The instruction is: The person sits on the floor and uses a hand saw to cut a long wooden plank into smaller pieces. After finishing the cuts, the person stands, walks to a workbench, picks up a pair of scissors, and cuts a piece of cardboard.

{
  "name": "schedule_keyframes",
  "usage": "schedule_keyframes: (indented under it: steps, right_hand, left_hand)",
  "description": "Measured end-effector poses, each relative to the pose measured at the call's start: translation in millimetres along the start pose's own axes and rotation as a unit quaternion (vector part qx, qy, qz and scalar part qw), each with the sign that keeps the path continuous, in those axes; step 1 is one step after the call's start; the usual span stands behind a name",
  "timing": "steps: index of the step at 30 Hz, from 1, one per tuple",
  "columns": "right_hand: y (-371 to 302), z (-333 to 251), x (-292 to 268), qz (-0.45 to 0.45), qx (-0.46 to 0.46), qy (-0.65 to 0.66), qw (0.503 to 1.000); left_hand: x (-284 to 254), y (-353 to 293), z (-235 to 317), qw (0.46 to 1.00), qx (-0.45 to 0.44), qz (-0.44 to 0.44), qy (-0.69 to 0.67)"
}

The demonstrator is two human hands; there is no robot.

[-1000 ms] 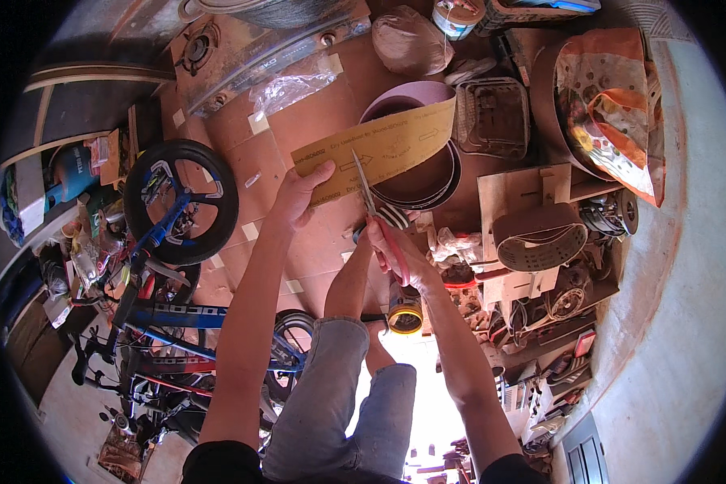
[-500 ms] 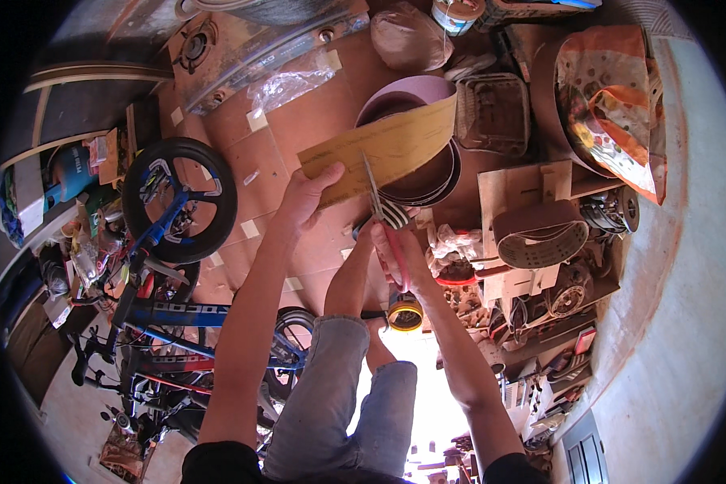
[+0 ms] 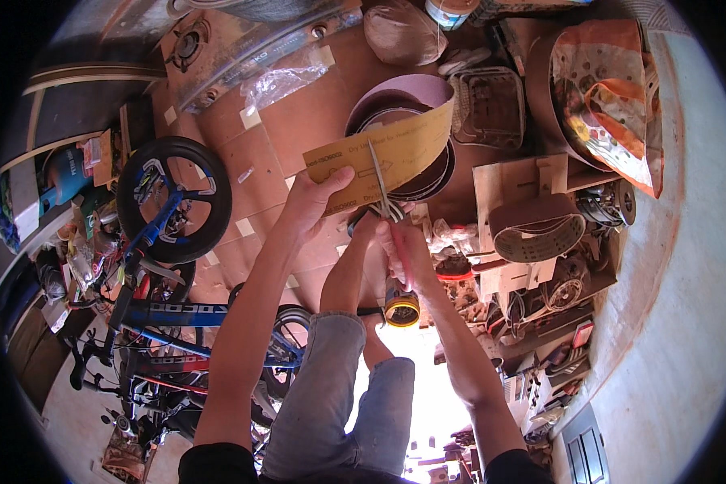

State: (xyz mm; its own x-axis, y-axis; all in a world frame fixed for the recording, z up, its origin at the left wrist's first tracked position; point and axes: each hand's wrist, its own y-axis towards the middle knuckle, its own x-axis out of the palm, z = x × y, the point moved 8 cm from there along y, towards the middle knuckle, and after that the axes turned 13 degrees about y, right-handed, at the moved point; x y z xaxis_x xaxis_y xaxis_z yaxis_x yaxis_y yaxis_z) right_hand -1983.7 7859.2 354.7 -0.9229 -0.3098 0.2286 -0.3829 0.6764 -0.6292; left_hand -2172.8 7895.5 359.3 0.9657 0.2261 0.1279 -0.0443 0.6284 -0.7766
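Observation:
A wide strip of sandpaper (image 3: 415,143), yellow-brown with print on its back, stretches in front of me. Its far end curls into a purplish-brown roll near the floor. My left hand (image 3: 315,198) pinches the strip's near-left edge, thumb on top. In my right hand (image 3: 399,246) is a pair of scissors (image 3: 381,179) with pinkish-red handles. One blade lies over the printed face, pointing away from me; the other blade seems hidden behind the strip. My right fingers wrap round the handles, partly covering them.
A bicycle wheel (image 3: 174,199) and several bikes stand at left. On the right are a wooden stand (image 3: 515,181) with a brown abrasive band (image 3: 538,232), a patterned bag (image 3: 605,105) and a dusty basket (image 3: 490,107). Clear plastic (image 3: 286,81) lies on the tiled floor (image 3: 254,165).
The strip has tilted so its print shows more plainly. The scissors and my right hand have shifted slightly toward the right along with it. Both hands keep their hold.

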Motion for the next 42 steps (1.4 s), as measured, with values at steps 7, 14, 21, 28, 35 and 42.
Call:
schedule_keyframes:
  steps: [7, 14, 21, 28, 35, 42]
  right_hand:
    - [-2.0, -2.6, -4.6, -0.005, 0.039, 0.019, 0.999]
    - [-11.1, -8.9, -0.6, -0.045, 0.096, 0.131, 0.986]
    - [-14.1, -14.1, 5.4, -0.016, 0.093, 0.178, 0.979]
    - [-19.3, -20.2, -4.8, 0.034, 0.057, 0.106, 0.992]
    - [-24.4, -26.6, -6.5, 0.005, 0.096, 0.152, 0.984]
    - [-15.3, -25.7, -13.9, -0.026, 0.062, 0.139, 0.988]
  left_hand:
    - [9.8, -5.8, -0.6, 1.000, -0.006, -0.015, 0.005]
    - [8.1, -10.3, -0.5, 1.000, 0.002, 0.001, 0.004]
    - [10.5, -10.1, 5.8, 1.000, -0.004, 0.010, 0.022]
    - [20.0, -14.7, 3.9, 1.000, -0.015, -0.005, 0.011]
    - [32.1, -24.4, 10.4, 0.999, -0.026, -0.020, 0.008]
    - [43.0, -28.1, 11.3, 0.998, -0.031, -0.030, 0.039]
